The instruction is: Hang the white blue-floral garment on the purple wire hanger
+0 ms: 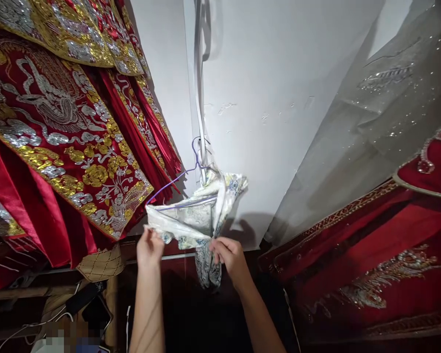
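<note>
A pale garment with a floral print (pixel 202 215) hangs on a purple hanger (pixel 172 185) in the middle of the view, its lower part trailing down. My left hand (pixel 150 247) pinches the garment's edge at its left corner. Lower down on the front, my right hand (pixel 228 251) grips the fabric between thumb and fingers, where the edges meet. The hanger's hook reaches up to a white strap or cord (pixel 199 98) running down the wall.
Red embroidered garments with gold and silver sequins (pixel 69 127) hang at left. At right are a sheer sparkling white fabric (pixel 367 117) and a red embroidered garment (pixel 382 264). A quilted tan item (pixel 102 264), a black device (pixel 84 297) and cables sit lower left. Behind stands a white wall (pixel 264 73).
</note>
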Demonstrator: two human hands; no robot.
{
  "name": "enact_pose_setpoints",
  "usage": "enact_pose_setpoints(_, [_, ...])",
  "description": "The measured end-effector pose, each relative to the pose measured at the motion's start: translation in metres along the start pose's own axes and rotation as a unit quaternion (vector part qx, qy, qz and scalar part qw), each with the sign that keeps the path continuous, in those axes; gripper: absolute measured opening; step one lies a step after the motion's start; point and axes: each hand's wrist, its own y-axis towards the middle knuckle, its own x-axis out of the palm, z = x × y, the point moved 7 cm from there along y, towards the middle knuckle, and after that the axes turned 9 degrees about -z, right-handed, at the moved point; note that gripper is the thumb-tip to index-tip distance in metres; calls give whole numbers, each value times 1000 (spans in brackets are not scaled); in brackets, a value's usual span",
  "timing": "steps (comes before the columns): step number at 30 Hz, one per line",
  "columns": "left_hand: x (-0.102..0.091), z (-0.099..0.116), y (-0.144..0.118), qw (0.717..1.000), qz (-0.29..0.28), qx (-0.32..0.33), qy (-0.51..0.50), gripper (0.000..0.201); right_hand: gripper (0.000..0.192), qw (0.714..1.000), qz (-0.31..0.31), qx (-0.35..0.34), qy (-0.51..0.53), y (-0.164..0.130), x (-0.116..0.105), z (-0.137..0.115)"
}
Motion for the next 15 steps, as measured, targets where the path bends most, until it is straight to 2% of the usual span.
enact_pose_setpoints(2, [-20,-39,-22,997,38,-62,-2,14,40,1000,-15,26,-10,-11,8,4])
enact_pose_setpoints(3, [-25,-55,-33,995,54,-88,1,14,39,998,-29,39,-26,-14,11,6])
enact_pose_setpoints(5, [-18,-76,-51,987,57,-148,-2,11,40,995,-56,64,-60,-17,10,11])
enact_pose_setpoints(7, [7,-81,-61,982,15,-188,-16,10,43,992,-54,75,-82,-17,2,16])
enact_pose_setpoints(10, [63,-62,-72,981,-110,-159,-19,15,48,995,19,49,-80,-15,-19,18])
enact_pose_setpoints(12, [99,-50,-88,970,-203,-132,39,17,51,995,59,21,-71,-14,-28,17])
enact_pose_setpoints(15, [135,-42,-122,924,-313,-87,200,24,60,997,37,-3,-61,-16,-25,14])
